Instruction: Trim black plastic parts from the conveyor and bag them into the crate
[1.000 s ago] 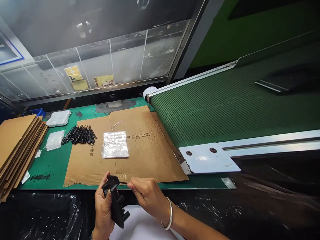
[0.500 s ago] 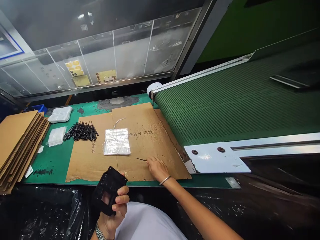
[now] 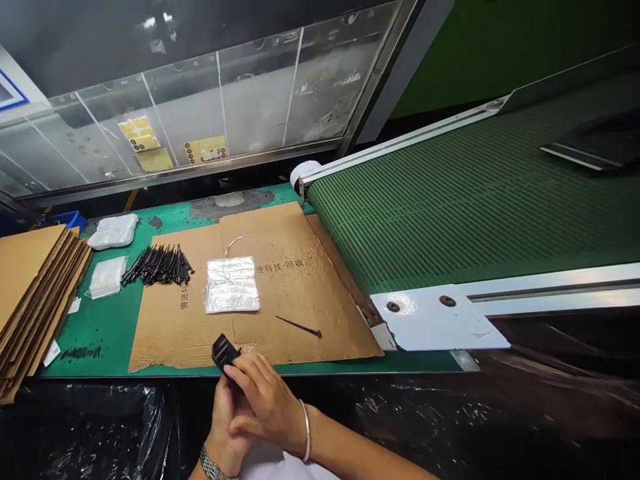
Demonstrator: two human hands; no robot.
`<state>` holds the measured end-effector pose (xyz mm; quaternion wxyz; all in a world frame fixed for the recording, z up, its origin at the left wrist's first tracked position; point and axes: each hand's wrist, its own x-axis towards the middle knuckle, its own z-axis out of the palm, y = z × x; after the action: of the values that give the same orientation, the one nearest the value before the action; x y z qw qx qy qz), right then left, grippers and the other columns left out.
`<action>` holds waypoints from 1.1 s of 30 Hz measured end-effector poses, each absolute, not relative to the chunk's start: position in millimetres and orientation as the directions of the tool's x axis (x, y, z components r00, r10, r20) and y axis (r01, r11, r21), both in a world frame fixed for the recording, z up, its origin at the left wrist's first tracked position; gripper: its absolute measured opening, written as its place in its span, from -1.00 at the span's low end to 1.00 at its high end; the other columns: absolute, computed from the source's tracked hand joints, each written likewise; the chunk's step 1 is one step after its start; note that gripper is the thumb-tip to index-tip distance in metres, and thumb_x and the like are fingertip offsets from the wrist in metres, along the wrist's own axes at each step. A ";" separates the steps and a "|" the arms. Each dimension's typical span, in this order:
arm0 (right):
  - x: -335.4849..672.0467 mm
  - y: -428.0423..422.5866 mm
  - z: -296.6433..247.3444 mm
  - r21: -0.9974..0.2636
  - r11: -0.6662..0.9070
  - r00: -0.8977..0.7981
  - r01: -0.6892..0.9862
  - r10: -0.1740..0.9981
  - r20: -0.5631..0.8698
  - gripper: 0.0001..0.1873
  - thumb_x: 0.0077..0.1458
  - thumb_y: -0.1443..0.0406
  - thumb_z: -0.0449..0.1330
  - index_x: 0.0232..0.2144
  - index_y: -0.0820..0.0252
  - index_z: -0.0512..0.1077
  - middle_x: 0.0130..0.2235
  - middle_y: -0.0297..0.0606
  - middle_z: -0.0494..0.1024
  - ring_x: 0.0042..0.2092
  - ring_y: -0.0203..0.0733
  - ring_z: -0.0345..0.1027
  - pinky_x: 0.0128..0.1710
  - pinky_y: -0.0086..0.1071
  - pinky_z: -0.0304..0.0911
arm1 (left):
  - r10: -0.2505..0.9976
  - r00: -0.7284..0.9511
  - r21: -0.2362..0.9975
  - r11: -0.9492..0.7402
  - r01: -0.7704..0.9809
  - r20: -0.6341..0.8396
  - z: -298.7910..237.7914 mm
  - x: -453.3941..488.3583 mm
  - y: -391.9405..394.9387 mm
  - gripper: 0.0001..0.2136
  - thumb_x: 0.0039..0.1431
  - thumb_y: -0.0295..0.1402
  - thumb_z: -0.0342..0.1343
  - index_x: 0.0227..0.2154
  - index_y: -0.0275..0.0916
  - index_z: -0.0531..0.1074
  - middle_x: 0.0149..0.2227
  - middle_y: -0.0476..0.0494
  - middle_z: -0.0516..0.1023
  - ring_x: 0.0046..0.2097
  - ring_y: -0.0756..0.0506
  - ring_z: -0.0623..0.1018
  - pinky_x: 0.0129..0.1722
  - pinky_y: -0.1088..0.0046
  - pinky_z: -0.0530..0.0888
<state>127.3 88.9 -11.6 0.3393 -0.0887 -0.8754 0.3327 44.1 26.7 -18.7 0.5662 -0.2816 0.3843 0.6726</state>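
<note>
My left hand (image 3: 227, 420) grips a black plastic part (image 3: 225, 351), and only its top end shows above my fingers. My right hand (image 3: 265, 400) lies over the left, its fingers pressed against the part and hiding most of it. A thin black pin (image 3: 299, 327) lies alone on the brown cardboard sheet (image 3: 170, 333), just beyond my right hand and apart from it. Farther left on the sheet is a pile of similar black pins (image 3: 157, 265). A stack of transparent plastic bags (image 3: 231, 285) sits at the sheet's middle.
A stack of flat cardboard sheets (image 3: 30, 293) stands at the left end of the green bench mat (image 3: 100, 350). White bag bundles (image 3: 113, 231) lie beside it. A green mesh conveyor belt (image 3: 425, 220) runs along the right, behind a white metal plate (image 3: 430, 320).
The pin has left my right hand and lies on the cardboard. My right hand has come back from the sheet onto the black part, which now sits mostly hidden between my hands.
</note>
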 end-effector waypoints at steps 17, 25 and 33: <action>33.9 203.9 -96.9 -0.623 0.594 -0.782 0.509 0.621 -0.047 -0.82 0.07 0.38 0.05 -0.26 0.23 0.40 -0.23 -0.14 0.41 -0.14 -0.13 0.20 -0.12 -0.30 0.09 | 0.471 -0.454 0.565 0.119 -0.816 -0.756 -66.3 1.6 40.7 -0.78 -0.09 -0.49 0.13 -0.30 -0.30 0.35 -0.45 -0.07 0.46 -0.48 0.05 0.46 -0.52 0.58 0.33; -27.3 217.8 -120.1 -0.581 0.597 -0.807 0.553 0.557 -0.196 -0.90 -0.08 0.43 0.20 -0.40 0.29 0.42 -0.24 -0.09 0.42 -0.13 -0.05 0.20 -0.15 -0.27 0.05 | 0.548 -0.741 0.921 0.249 -0.299 -0.388 -106.3 -58.4 76.2 -0.78 -0.22 -0.39 0.18 -0.41 -0.31 0.43 -0.41 -0.16 0.48 -0.31 -0.09 0.46 -0.24 0.41 0.35; -23.8 238.0 -122.0 -0.822 0.287 -0.770 0.492 0.584 -0.256 -0.80 -0.03 0.43 0.07 -0.65 0.27 0.29 -0.52 -0.29 0.39 -0.35 -0.24 0.24 -0.28 -0.36 0.09 | 0.665 -0.728 0.973 0.229 -0.012 -0.165 -110.5 -85.9 103.4 -0.72 -0.22 -0.43 0.18 -0.32 -0.17 0.44 -0.19 -0.18 0.43 0.00 -0.22 0.26 0.09 0.23 0.04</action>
<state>-23.8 238.0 -122.0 0.0470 -0.3359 -0.8009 0.4934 -85.9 103.4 -110.5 0.2925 0.2247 0.7273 0.5789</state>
